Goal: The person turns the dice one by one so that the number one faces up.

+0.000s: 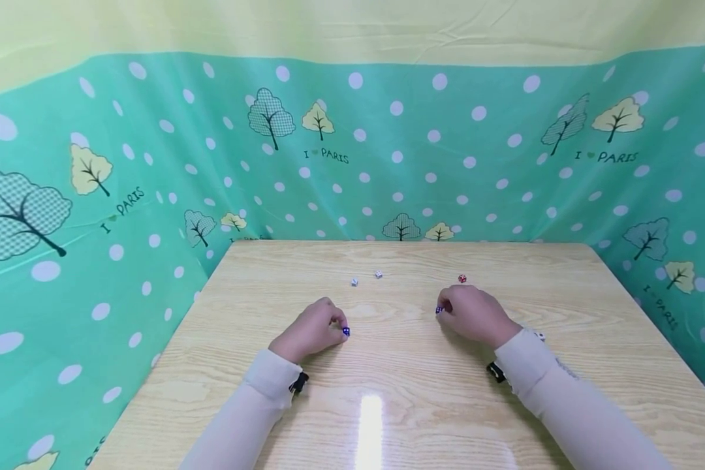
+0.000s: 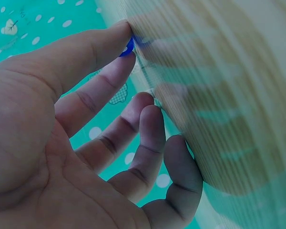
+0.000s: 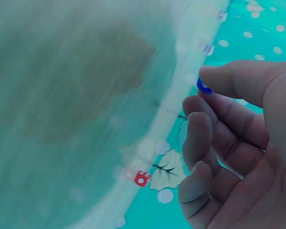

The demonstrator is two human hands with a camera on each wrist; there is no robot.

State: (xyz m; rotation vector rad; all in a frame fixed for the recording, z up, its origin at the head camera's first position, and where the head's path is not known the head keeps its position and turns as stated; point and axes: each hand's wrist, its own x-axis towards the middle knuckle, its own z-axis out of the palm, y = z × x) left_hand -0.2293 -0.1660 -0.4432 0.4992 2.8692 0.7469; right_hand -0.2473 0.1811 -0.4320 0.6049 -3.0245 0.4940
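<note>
Between thumb and index finger, my left hand (image 1: 316,328) pinches a blue die (image 1: 346,331) at the table surface, left of the middle. The left wrist view shows only a sliver of that blue die (image 2: 127,48) between the fingertips. Farther right, my right hand (image 1: 471,313) pinches another blue die (image 1: 438,310). In the right wrist view this blue die (image 3: 203,86) peeks out under the thumb. A red die (image 1: 462,279) lies just beyond the right hand. Two white dice, one nearer (image 1: 354,282) and one farther (image 1: 378,275), lie toward the back, between the hands.
A white die (image 1: 540,336) is partly hidden behind the right sleeve. The pale wooden table (image 1: 241,274) ends at a green polka-dot curtain (image 1: 329,196) along its back and sides. Light glares off the front of the tabletop.
</note>
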